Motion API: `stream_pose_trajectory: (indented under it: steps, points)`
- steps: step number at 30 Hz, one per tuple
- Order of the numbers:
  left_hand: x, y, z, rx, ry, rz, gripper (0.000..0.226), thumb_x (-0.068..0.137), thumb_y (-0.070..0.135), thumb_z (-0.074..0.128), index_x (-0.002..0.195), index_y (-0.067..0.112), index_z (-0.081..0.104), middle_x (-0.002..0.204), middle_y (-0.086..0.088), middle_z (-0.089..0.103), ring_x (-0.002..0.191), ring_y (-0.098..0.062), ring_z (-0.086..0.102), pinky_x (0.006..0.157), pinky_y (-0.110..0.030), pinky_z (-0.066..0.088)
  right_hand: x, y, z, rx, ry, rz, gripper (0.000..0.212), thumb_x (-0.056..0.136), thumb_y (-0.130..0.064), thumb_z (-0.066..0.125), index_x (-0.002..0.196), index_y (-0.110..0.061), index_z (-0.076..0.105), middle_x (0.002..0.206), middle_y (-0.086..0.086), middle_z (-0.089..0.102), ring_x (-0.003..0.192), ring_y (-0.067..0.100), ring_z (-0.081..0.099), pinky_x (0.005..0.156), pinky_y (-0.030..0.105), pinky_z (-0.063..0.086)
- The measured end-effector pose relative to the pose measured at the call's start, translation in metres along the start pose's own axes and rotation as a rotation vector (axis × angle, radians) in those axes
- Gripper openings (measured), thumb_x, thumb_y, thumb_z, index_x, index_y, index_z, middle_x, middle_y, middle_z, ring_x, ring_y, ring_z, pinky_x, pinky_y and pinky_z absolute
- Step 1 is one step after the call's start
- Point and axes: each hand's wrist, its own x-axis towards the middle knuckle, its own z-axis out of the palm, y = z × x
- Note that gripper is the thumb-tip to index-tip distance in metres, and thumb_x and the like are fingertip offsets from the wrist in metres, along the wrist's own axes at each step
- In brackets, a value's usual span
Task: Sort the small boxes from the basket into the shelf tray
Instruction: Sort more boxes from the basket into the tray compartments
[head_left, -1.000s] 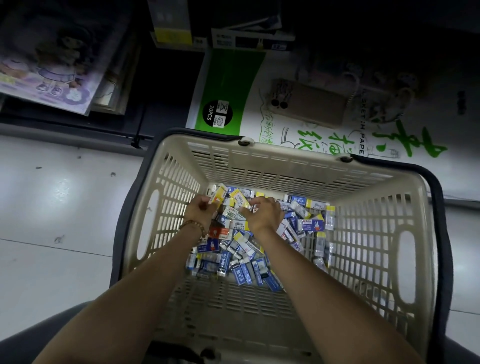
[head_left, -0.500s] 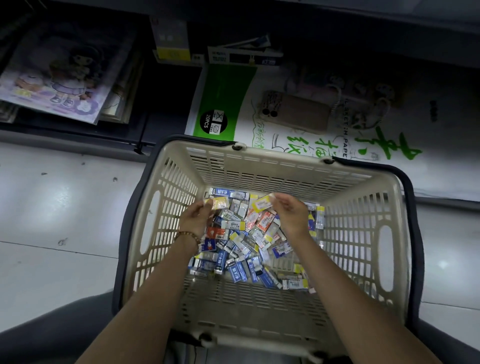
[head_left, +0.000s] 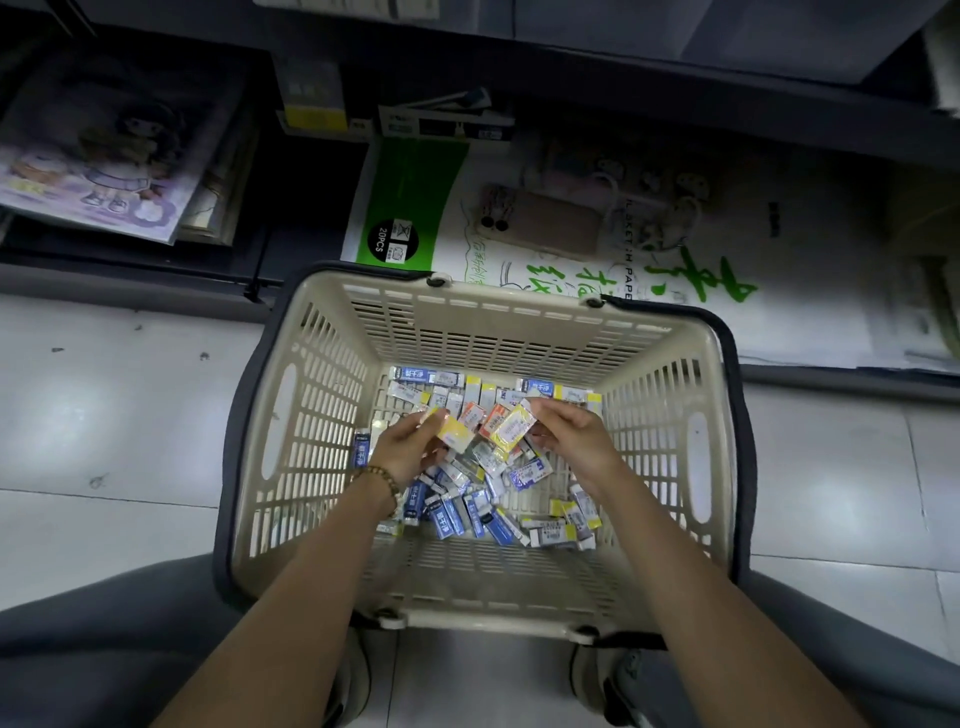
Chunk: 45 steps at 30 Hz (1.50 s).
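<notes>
Fingers of left hand (head_left: 410, 448) pinch a yellow box (head_left: 455, 434); those of right hand (head_left: 571, 441) pinch a second yellow box (head_left: 514, 429), both above the pile (head_left: 467, 506) in the basket (head_left: 519, 292). Risk: a thin pinch may slip, dropping one among lookalikes (shelf tray not in view).

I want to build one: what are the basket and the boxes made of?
Basket: likely hard plastic, beige and matte; its walls are moulded slats. Boxes: probably printed card under glossy wrap, since they glint; hard to be sure.
</notes>
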Motion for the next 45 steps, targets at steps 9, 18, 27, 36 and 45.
stream_pose_trajectory:
  steps: [9,18,27,36,45]
  points:
    - [0.000,0.003,0.007,0.119,-0.054,-0.022,0.039,0.081,0.044,0.064,0.110,0.018,0.065,0.099,0.002,0.072,0.094,-0.021,0.064,0.088,-0.044,0.053,-0.005,-0.007,-0.001,0.016,-0.016,0.012,0.018,0.091,-0.016,0.059,0.106,-0.013,0.069,0.075,-0.003,0.072,0.062,0.005,0.063,0.058,0.015,0.053]
    - [0.004,0.004,0.017,0.228,-0.096,-0.053,0.036,0.082,0.050,0.059,0.102,0.021,0.067,0.084,0.001,0.073,0.075,-0.012,0.069,0.067,-0.025,0.054,-0.008,-0.001,-0.002,-0.026,-0.036,-0.007,0.022,0.090,-0.013,0.060,0.110,-0.008,0.067,0.091,0.009,0.068,0.073,0.015,0.062,0.069,0.018,0.057]
    - [-0.002,0.004,0.024,0.364,-0.317,-0.156,0.071,0.059,0.068,0.062,0.108,0.017,0.063,0.112,-0.004,0.066,0.085,-0.010,0.069,0.066,-0.024,0.056,-0.001,0.005,0.011,-0.003,-0.092,-0.006,0.023,0.095,-0.021,0.054,0.108,-0.009,0.067,0.093,-0.001,0.070,0.076,0.011,0.069,0.071,0.019,0.056]
    - [0.016,-0.005,0.009,0.064,-0.158,-0.210,0.025,0.094,0.023,0.049,0.114,0.009,0.054,0.094,-0.007,0.066,0.069,-0.014,0.069,0.066,-0.034,0.060,0.035,0.038,-0.044,-0.418,0.296,0.150,0.054,0.094,-0.025,0.056,0.142,-0.013,0.035,0.147,0.010,0.036,0.129,0.025,0.042,0.103,0.031,0.036]
    - [0.024,-0.004,-0.003,0.020,-0.038,-0.197,0.040,0.093,0.017,0.051,0.128,-0.003,0.045,0.094,-0.011,0.067,0.081,-0.025,0.066,0.080,-0.044,0.056,0.048,0.043,-0.022,-0.522,0.149,-0.024,0.050,0.087,-0.011,0.065,0.133,-0.011,0.046,0.137,0.010,0.047,0.108,0.018,0.051,0.082,0.023,0.047]
